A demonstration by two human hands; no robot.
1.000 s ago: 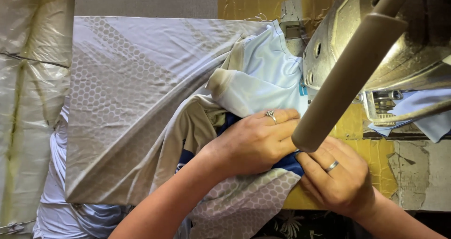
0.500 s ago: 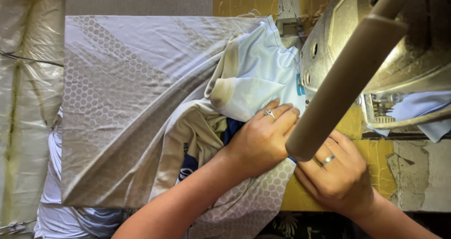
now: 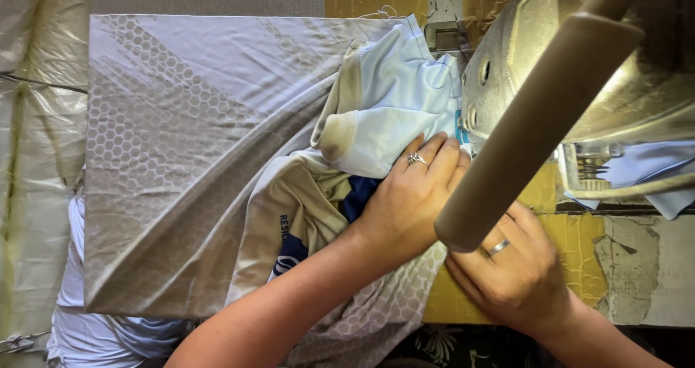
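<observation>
Head view shows the left hand (image 3: 409,194) lying flat, fingers together, on the light blue garment (image 3: 384,104) at frame centre, beside the sewing machine (image 3: 507,57). Right hand (image 3: 517,267), lower right, presses the patterned fabric (image 3: 181,144) edge, partly hidden by a grey roller (image 3: 536,115).

Under my left forearm, the garment I'm handling carries a printed logo patch (image 3: 291,252), dark blue with white lettering and a white curved mark, on its beige panel. A small turquoise tag (image 3: 459,130) peeks out at the pale blue fabric's edge, just beside my fingertips and the sewing machine. I see no packages, signs or screens.
</observation>
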